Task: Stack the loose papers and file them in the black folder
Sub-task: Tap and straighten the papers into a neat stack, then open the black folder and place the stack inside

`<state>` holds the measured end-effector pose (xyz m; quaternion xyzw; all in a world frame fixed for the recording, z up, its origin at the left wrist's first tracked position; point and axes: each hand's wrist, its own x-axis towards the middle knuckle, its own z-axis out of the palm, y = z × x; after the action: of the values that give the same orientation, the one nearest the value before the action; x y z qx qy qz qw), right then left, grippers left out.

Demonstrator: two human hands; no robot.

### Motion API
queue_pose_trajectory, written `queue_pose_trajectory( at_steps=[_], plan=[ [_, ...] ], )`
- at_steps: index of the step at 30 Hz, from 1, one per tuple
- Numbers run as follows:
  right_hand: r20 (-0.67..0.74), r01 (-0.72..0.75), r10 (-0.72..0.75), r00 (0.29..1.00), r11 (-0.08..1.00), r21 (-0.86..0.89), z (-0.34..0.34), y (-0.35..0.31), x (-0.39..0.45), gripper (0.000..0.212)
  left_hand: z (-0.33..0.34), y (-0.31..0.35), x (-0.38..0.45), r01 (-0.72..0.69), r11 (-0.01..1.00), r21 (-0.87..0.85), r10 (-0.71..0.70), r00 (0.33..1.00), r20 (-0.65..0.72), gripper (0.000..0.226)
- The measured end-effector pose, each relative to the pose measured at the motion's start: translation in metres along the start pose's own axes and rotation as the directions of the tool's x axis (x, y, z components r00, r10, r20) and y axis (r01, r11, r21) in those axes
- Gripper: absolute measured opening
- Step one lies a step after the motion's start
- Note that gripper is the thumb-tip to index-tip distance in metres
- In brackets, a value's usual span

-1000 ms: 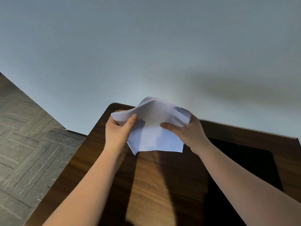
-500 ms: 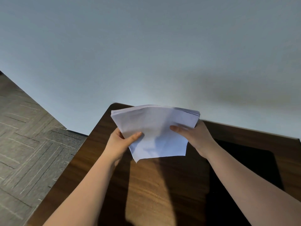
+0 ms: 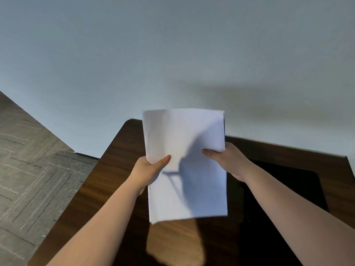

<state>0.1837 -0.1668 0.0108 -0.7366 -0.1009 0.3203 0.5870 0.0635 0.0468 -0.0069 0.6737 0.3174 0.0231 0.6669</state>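
white paper stack [image 3: 184, 143] held upright, black folder [image 3: 288, 189] flat

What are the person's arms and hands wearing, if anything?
Nothing shows on them. Both forearms are bare as far up as the picture reaches, with no sleeves in view. The left hand and the right hand have no gloves, and no rings, watch or bracelets are visible. The thumbnails that show look short and plain.

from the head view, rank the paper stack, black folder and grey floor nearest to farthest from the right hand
1. paper stack: gripped by the right hand at its right edge.
2. black folder: lies on the table, just right of that hand.
3. grey floor: far left, past the table edge.
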Motion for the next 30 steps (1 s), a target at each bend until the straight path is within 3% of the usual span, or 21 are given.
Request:
queue_pose_trajectory(
  at_steps=[5,9,21,24,27,28,30],
  plan=[
    [0.102,-0.296,0.287,0.953,0.951,0.086,-0.012,0.036,0.001,0.032,0.017,-0.023,0.001,0.201,0.979,0.013,-0.202,0.976,0.081,0.030],
    [0.064,-0.444,0.440,0.896,0.893,0.072,-0.010,0.076,0.001,0.036,0.031,-0.057,-0.004,0.363,0.932,-0.016,-0.358,0.924,0.132,0.029],
    [-0.088,-0.505,0.518,0.851,0.853,0.134,-0.028,0.102,-0.013,0.033,0.078,-0.079,0.006,0.429,0.900,0.080,-0.435,0.898,0.068,0.031],
    [-0.149,-0.480,0.500,0.853,0.864,0.155,-0.040,0.102,-0.020,0.033,0.094,-0.070,0.007,0.313,0.913,0.262,-0.307,0.950,-0.065,0.044],
    [-0.246,-0.413,0.451,0.858,0.890,0.191,-0.066,0.103,-0.033,0.025,0.113,-0.061,0.000,0.135,0.694,0.707,0.061,0.968,-0.245,0.061],
    [-0.289,-0.391,0.436,0.852,0.898,0.203,-0.079,0.105,-0.039,0.028,0.121,-0.058,-0.005,0.057,0.646,0.762,0.179,0.958,-0.223,0.053],
    [-0.363,-0.353,0.415,0.834,0.908,0.226,-0.109,0.111,-0.053,0.038,0.141,-0.058,-0.016,-0.100,0.645,0.758,0.258,0.962,-0.092,0.031]
  ],
)
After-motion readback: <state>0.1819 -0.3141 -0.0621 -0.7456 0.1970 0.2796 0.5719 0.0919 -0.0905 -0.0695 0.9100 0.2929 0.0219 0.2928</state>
